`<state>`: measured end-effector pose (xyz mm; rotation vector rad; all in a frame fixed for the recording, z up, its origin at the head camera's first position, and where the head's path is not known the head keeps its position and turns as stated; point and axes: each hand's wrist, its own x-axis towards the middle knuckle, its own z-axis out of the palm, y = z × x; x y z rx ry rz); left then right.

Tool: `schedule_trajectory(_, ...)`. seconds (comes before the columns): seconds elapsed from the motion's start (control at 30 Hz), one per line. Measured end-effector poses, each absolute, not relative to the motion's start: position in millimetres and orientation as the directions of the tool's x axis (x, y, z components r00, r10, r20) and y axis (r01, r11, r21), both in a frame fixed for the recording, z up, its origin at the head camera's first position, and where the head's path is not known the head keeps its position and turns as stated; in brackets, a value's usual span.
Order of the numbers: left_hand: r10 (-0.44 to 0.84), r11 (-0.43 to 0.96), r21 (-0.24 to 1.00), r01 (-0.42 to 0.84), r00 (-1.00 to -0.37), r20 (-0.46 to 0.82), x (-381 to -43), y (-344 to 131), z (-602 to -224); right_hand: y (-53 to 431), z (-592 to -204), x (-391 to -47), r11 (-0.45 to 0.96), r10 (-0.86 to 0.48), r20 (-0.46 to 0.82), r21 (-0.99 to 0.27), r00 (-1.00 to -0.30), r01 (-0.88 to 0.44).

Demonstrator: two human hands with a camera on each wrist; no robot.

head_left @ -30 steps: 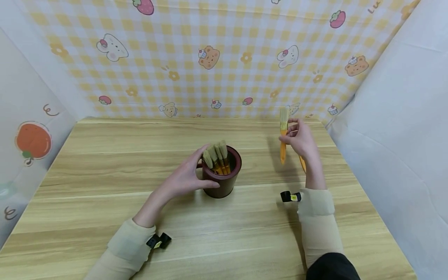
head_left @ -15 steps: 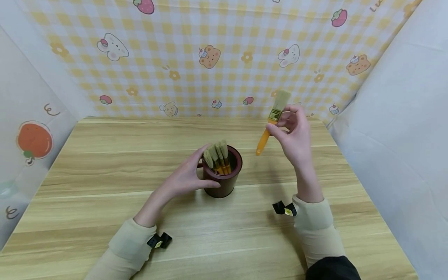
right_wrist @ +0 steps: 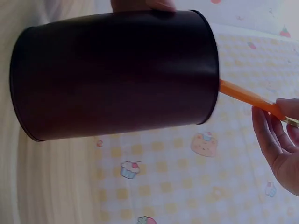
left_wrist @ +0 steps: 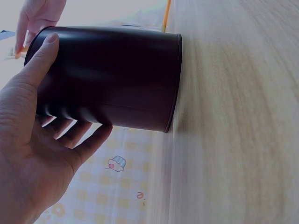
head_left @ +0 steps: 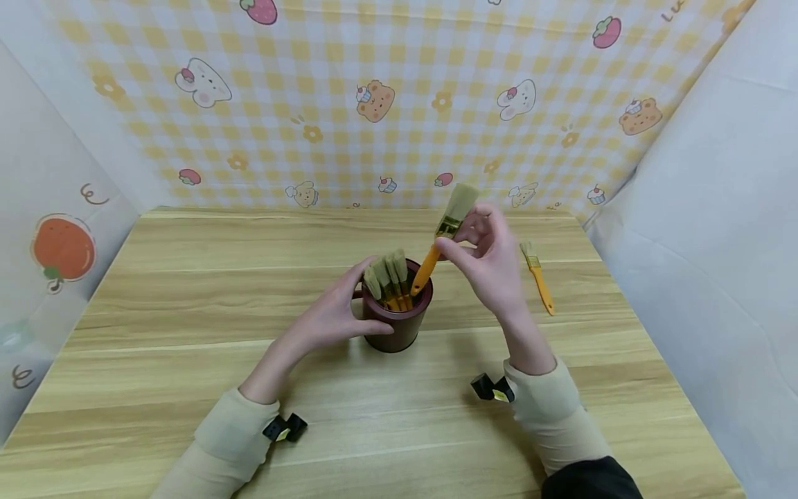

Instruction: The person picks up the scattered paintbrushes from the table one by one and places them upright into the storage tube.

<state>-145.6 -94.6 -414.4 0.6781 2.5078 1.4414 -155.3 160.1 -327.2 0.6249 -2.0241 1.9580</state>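
A dark brown cup stands upright on the wooden table, holding several paintbrushes with their bristles up. My left hand grips the cup from its left side; in the left wrist view the thumb and fingers curve round its wall. Between thumb and fingertips, my right hand pinches an orange-handled paintbrush, tilted with bristles up. Its handle tip is at the cup's mouth, over the right part of the opening. The right wrist view shows the handle slanting in at the rim.
Another orange-handled paintbrush lies on the table, to the right of my right hand. A yellow checked cloth hangs behind the table, with white sheets at both sides.
My right hand has carried its paintbrush leftward from the table's right side to the cup, tilting it on the way. The lying paintbrush has come into full view. The left hand stays put.
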Motion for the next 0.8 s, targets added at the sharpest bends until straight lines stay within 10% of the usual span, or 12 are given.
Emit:
schedule_trajectory(0.37,0.475,0.411,0.852,0.324,-0.874,0.103,-146.5,-94.6,-415.4,154.4,-335.6,-158.0,0.333,-0.288,0.28,-0.867,-0.916,-0.37)
schedule_trajectory(0.8,0.481,0.391,0.852,0.347,-0.867,0.132,-147.3,-93.5,-417.6,171.3,-330.8,-166.3,0.31,-0.225,0.338,-0.865,-0.914,-0.396)
